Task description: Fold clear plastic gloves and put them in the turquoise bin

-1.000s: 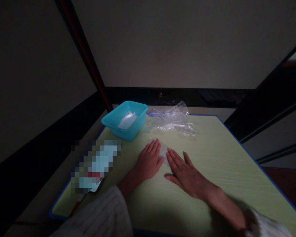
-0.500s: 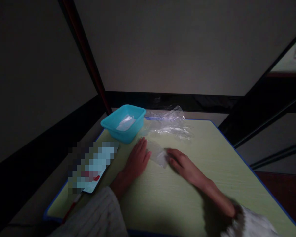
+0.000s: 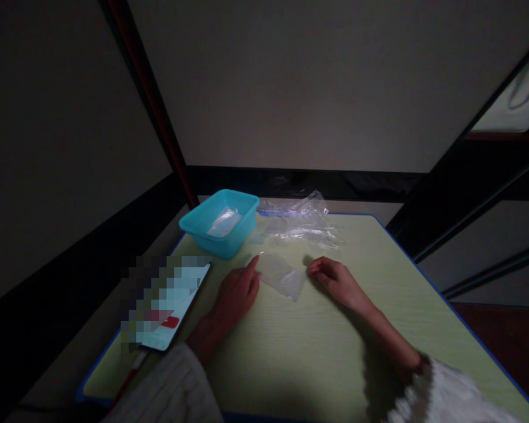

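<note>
A small clear plastic bag point(image 3: 284, 277) lies flat on the table between my two hands. At its left edge is my left hand point(image 3: 235, 296), index finger stretched out toward the bag's upper left corner and the other fingers partly curled. My right hand point(image 3: 337, 282) hovers just beyond the bag's right edge, its fingers curled together with nothing visible in them. Behind the bag, a crumpled heap of clear plastic film point(image 3: 300, 220) shines near the table's far edge. Inside a turquoise basin point(image 3: 242, 232) at the back left rests a whitish clear plastic packet point(image 3: 224, 222).
A phone point(image 3: 180, 311) with a lit, partly blurred screen lies at the left table edge, a red and white cable point(image 3: 132, 367) by its near end. The pale yellow-green table point(image 3: 308, 364) has a blue rim. A wall point(image 3: 291, 88) stands behind it.
My right hand has lifted off the bag's right side, moving slightly right with its fingers curling. The left hand has drawn back a little, from flat fingers to one extended index finger.
</note>
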`<state>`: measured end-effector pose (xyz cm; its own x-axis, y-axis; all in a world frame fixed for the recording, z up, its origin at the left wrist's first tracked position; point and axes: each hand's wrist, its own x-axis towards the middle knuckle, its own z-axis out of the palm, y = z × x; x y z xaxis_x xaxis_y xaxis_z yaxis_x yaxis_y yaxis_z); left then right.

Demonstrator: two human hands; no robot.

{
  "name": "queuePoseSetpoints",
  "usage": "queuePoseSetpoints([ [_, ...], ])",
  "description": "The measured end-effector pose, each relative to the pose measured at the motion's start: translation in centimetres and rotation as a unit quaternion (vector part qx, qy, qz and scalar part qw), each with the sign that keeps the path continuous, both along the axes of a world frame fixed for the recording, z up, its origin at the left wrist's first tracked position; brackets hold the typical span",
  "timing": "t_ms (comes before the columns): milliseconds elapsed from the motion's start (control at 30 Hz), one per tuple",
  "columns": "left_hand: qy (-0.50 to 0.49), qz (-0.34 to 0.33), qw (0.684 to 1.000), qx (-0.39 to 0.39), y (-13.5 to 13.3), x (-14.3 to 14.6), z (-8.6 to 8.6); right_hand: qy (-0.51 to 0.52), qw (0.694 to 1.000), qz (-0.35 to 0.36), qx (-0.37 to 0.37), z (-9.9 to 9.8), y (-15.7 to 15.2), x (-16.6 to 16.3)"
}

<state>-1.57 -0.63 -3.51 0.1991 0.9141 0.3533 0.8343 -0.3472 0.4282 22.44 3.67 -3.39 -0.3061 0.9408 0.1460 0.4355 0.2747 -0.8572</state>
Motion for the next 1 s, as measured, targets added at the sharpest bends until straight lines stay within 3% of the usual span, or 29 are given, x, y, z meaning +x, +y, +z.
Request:
queuePoseSetpoints([
  [367, 0.106, 0.000, 0.994, 0.000, 0.6, -0.3, 0.1, -0.015, 0.999, 0.045, 0.003, 0.3, -0.5, -0.5],
  [433, 0.117, -0.037, 0.992, 0.013, 0.2, 0.0, 0.0, -0.033, 0.998, 0.047, 0.020, 0.8, -0.8, -0.8],
  [533, 0.127, -0.160, 0.979, 0.020, -0.7, 0.8, 0.2, -0.060, 0.994, 0.059, 0.062, 1.6, -1.4, -1.0],
  [633, 0.151, -0.228, 0.962, -0.008, -1.7, 1.5, 0.2, -0.116, 0.973, 0.132, 0.147, 2.2, -1.8, -1.1],
  [733, 0.172, -0.235, 0.956, -0.033, -2.2, 1.8, 0.0, -0.172, 0.944, 0.186, 0.209, 1.9, -1.9, -1.0],
  [1000, 0.180, -0.238, 0.953, -0.049, -2.4, 1.5, 0.2, -0.227, 0.921, 0.198, 0.248, 1.2, -1.5, -0.8],
])
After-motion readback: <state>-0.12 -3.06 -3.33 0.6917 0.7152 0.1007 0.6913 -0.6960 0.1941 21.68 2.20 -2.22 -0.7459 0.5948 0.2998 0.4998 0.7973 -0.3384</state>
